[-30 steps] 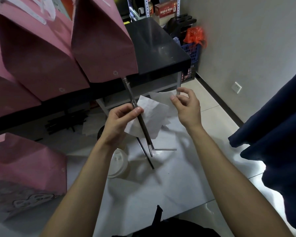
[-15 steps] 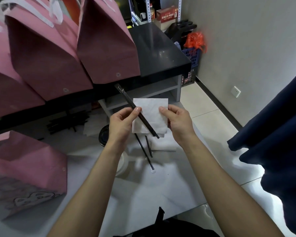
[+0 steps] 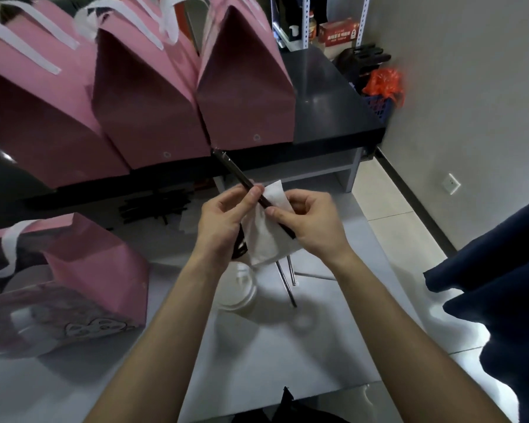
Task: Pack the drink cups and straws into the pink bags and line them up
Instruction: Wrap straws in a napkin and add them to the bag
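Note:
My left hand [image 3: 223, 221] pinches a dark wrapped straw [image 3: 235, 172] together with a white napkin [image 3: 264, 236]. Gripping the same straw and napkin lower down is my right hand [image 3: 310, 222]. The napkin is folded around the straw. Below my hands a white lidded drink cup [image 3: 237, 293] stands on the white table [image 3: 272, 355], with two more wrapped straws [image 3: 287, 283] lying beside it. An open pink bag [image 3: 83, 270] stands at the left. Three pink bags [image 3: 153, 96] with white handles stand in a row on the black counter [image 3: 327, 96].
A pile of dark straws [image 3: 156, 209] and napkins lies under the counter overhang. Behind the counter are a metal shelf with a red box [image 3: 338, 32] and a blue basket with an orange bag [image 3: 384, 83]. A dark blue cloth [image 3: 501, 285] hangs at the right.
The napkin was spread flat between both hands; now it is folded around the straw. My hands have come closer together, and the view has shifted slightly.

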{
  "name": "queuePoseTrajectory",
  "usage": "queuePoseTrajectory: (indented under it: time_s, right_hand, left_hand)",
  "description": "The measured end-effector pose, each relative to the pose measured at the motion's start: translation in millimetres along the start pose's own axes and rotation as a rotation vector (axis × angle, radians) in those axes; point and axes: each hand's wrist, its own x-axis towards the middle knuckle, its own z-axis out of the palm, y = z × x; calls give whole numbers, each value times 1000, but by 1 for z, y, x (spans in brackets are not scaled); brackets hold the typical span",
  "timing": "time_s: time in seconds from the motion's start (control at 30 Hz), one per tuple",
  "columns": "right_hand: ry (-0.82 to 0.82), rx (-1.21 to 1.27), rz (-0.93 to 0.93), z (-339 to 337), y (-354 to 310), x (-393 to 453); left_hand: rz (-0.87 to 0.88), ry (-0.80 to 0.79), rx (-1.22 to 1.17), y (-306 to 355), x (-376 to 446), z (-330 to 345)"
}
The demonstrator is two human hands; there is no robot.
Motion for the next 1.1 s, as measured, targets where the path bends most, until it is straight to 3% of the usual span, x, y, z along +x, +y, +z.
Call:
queuePoseTrajectory:
  time_s: [0.27,0.47,0.67,0.8,0.87,0.93,1.1]
  right_hand:
    - [-143,-357,-244,72,-63,14]
    - [-326,-350,-437,178,-118,17]
    - [-310,-196,-512,284,-142,20]
    - [-360,-53,-387,341,-126,17]
    - [-404,-39,-284,359,-111,12]
    - [-421,-163,-213,372,-97,9]
    - [-445,-788,-182,383,-84,6]
  left_hand:
    - [299,119,203,65,-34,-125]
    - [396,142,400,120,-92,-261]
    - [324,186,693,130,-115,-388]
    - [182,181,1294,117,-99,-435]
    - [103,114,1417,112,-93,-450]
    - [102,3,1395,108,-90,-462]
    - [39,-187,1340,101,-85,-477]
